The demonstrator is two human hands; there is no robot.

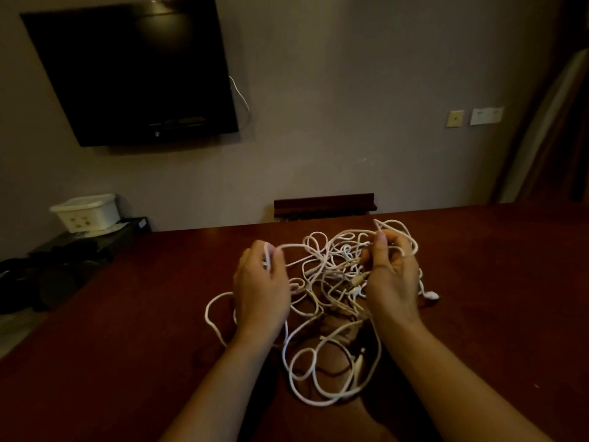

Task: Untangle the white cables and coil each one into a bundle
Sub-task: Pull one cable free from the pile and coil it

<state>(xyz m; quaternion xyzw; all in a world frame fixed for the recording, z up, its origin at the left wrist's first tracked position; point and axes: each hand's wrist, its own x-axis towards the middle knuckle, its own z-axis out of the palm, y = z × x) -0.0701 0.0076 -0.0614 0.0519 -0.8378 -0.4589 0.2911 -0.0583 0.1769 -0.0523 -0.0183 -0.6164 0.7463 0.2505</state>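
Observation:
A tangle of white cables (325, 282) lies heaped on the dark red-brown table (127, 346), with loops spreading toward me and out to the left. My left hand (259, 288) is raised over the left side of the heap, its fingers curled round a strand that runs right into the tangle. My right hand (393, 279) is raised over the right side and pinches strands near the top of the pile. A white plug end (432, 295) sticks out just right of that hand. Parts of the heap are hidden behind both hands.
A dark wooden chair back (323, 204) stands at the table's far edge. A black TV (134, 71) hangs on the wall at upper left. A white tub (86, 212) sits on a low black stand (95, 240) to the left. Wall sockets (486, 116) are at right.

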